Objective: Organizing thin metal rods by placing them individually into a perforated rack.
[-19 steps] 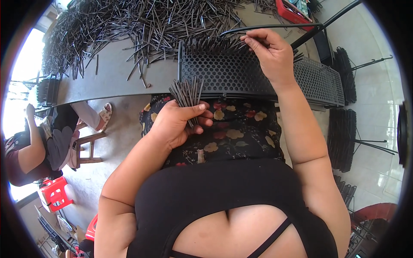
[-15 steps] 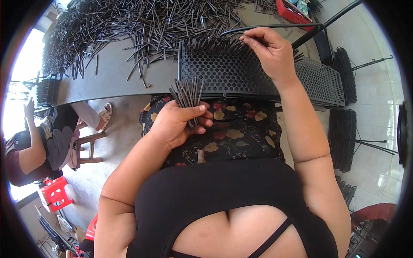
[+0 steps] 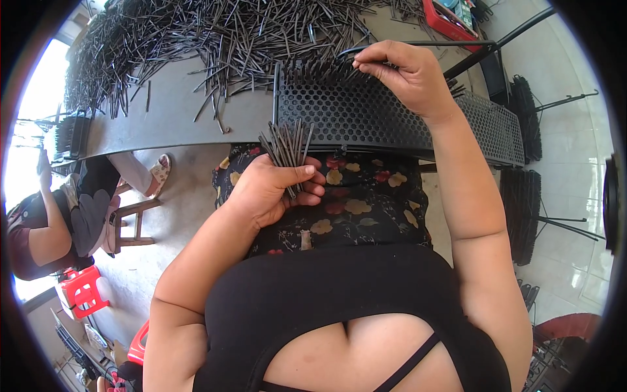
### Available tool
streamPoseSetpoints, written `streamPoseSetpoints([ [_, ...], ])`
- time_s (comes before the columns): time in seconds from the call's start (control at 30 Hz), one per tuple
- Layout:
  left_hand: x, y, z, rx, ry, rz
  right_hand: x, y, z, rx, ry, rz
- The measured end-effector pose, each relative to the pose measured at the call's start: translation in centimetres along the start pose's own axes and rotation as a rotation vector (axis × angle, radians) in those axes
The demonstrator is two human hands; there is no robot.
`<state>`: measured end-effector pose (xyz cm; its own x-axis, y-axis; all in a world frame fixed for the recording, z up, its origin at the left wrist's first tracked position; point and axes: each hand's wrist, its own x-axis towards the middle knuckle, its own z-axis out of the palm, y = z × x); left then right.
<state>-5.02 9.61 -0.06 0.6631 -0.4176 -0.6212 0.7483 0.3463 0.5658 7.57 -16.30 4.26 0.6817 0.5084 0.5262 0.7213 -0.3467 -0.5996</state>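
Fingers (image 3: 309, 170) of your left hand (image 3: 269, 181) curled round the rods (image 3: 286, 144), whose long axes ran away from you, tips fanned, near the left corner of the rack (image 3: 339, 114). Your right hand (image 3: 413, 73) pinched together at its far edge, any hold unclear; you seemed to be setting rods there, the next move calling for careful alignment.

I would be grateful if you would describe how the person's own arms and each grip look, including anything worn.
The left grip and right grip are ungloved hands, with no ring, watch or bracelet visible. The left forearm and right forearm are bare, with no sleeves. A black top is worn.
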Motion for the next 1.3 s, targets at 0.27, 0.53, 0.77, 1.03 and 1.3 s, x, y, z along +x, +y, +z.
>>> streamPoseSetpoints([
  [0.27, -0.1, -0.2, 0.0, -0.009, -0.013, 0.008, -0.1, 1.5, 1.7, -0.318, 0.003, -0.202],
  [0.53, -0.1, -0.7, 0.0, 0.075, 0.016, 0.090, -1.2, -1.5, 3.1, -0.407, 0.079, -0.142],
  [0.77, -0.6, -1.2, 1.3, 0.237, -0.106, 0.273, -4.5, -8.1, 6.6, 0.507, 0.001, 0.529],
  [1.03, -0.5, -1.6, 2.0, 0.382, -0.003, 0.274, -5.5, -7.4, 7.1, 0.859, 0.147, 0.694],
  [1.3, -0.3, -1.3, 1.9, 0.210, 0.030, 0.226, -5.4, -7.0, 6.4, 0.847, 0.339, 0.710],
])
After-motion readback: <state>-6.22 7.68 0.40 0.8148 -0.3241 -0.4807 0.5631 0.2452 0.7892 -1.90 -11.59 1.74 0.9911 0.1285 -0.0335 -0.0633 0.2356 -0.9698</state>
